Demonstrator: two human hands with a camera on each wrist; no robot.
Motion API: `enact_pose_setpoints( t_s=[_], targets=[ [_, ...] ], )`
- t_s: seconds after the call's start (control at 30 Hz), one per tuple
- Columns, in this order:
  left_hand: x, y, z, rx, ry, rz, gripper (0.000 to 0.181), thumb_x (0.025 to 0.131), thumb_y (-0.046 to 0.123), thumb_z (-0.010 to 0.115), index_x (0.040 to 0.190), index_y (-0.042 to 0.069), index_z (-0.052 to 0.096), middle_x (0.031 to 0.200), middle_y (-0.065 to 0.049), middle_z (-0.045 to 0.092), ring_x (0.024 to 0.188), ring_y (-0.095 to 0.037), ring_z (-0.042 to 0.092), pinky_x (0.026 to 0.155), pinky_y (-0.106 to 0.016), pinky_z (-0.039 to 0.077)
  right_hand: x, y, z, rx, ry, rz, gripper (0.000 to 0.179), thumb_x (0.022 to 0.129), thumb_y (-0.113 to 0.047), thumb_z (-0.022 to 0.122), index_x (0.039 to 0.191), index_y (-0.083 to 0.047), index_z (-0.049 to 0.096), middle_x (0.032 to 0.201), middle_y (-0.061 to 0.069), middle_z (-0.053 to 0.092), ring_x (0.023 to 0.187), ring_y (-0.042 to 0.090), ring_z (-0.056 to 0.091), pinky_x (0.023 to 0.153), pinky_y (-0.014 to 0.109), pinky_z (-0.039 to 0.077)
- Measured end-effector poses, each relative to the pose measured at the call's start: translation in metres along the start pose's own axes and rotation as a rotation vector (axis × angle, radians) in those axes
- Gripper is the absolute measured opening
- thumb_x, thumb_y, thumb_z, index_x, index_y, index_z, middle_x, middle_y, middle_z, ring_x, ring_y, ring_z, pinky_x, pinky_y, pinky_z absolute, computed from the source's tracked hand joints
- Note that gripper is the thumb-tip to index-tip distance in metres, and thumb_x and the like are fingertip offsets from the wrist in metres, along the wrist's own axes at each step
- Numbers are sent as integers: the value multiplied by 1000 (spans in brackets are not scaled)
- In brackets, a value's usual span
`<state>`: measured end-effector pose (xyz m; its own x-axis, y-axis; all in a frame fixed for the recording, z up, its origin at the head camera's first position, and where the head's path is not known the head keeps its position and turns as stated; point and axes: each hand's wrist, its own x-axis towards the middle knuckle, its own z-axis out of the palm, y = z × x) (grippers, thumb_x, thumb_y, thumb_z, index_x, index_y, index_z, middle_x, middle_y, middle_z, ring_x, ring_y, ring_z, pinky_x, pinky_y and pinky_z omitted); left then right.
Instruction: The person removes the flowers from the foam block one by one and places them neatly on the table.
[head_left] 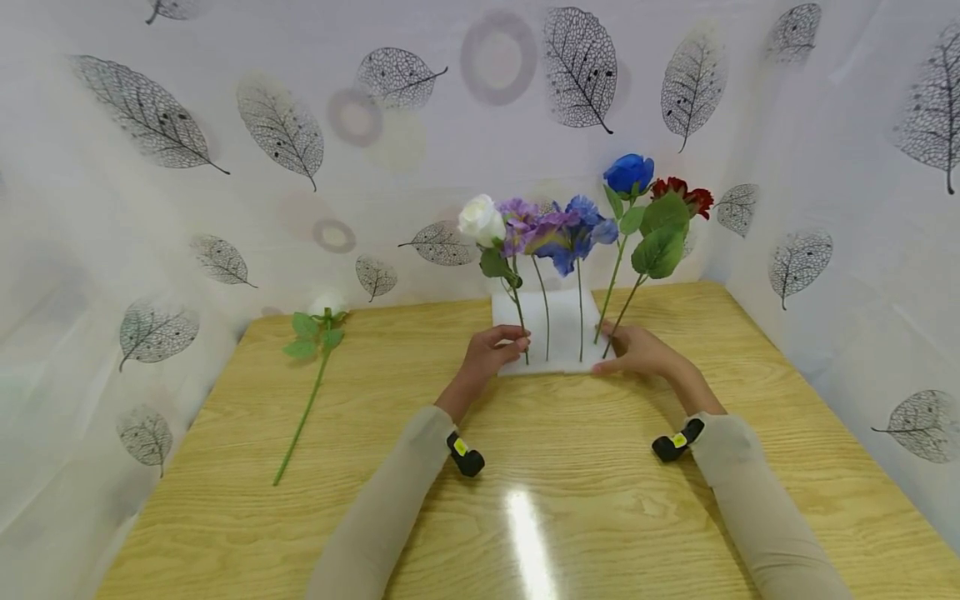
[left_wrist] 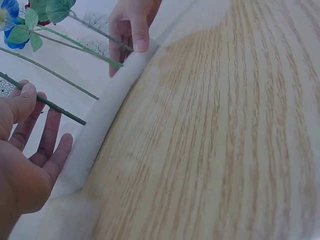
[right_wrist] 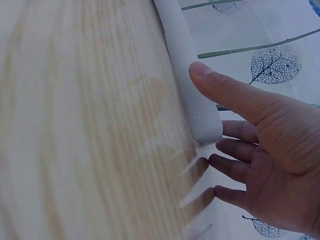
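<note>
A white foam block [head_left: 564, 321] lies towards the back of the table with several artificial flowers standing in it. On its left is a white rose [head_left: 482, 220], and my left hand [head_left: 489, 357] pinches its stem [left_wrist: 62, 110] between thumb and fingers low down. Beside it stand a purple flower [head_left: 519, 223] and a blue-violet flower [head_left: 579, 229]. A blue rose [head_left: 628, 173] and a red flower [head_left: 697, 202] lean to the right. My right hand [head_left: 643, 352] holds the block's right end, its thumb [right_wrist: 220, 85] on the edge and fingertips against the side.
Another white rose [head_left: 327, 302], with green leaves and a long stem [head_left: 303, 414], lies on the left of the wooden table [head_left: 405, 508]. A leaf-patterned white sheet [head_left: 420, 158] hangs behind and along both sides.
</note>
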<state>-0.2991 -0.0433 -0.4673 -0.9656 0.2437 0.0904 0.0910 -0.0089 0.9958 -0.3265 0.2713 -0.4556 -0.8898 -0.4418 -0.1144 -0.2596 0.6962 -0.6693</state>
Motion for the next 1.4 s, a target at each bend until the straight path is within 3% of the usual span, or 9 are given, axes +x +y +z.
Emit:
enact_pose_setpoints(
  t_s=[0.23,0.5,0.87,1.13,1.4],
  targets=[
    [1,0,0,6,2,-1,25,100,15,68,120,1,72,125,-19,71,96,-7,69,98,-39,59,0,0,0,-6,-2,-4,102,85,-36,84,154,13,26,161,28,29,151,48,23,124,62,21],
    [0,-2,2,18,29,45,24,99,12,68,118,-3,72,119,-19,72,95,-10,70,95,-40,60,0,1,0,-2,-5,-7,103,85,-37,84,155,12,26,162,28,27,151,48,22,124,62,20],
    [0,4,3,-119,82,-5,27,100,7,65,119,-11,65,100,-1,72,92,-10,69,95,-42,61,1,2,-1,-1,-6,5,103,85,-39,84,155,10,26,162,27,27,152,48,20,124,62,20],
    [-4,7,3,-159,115,67,24,100,3,62,117,-14,62,89,4,68,87,-9,69,86,-44,63,1,3,0,-2,-4,-8,102,85,-38,84,155,11,27,161,28,29,152,48,21,124,63,20],
    [-3,11,-1,-177,147,104,20,100,-1,61,114,-15,61,84,5,68,81,-8,69,74,-33,65,0,1,0,-15,6,-16,100,85,-37,84,155,10,28,160,27,31,150,48,24,124,62,21]
  ],
)
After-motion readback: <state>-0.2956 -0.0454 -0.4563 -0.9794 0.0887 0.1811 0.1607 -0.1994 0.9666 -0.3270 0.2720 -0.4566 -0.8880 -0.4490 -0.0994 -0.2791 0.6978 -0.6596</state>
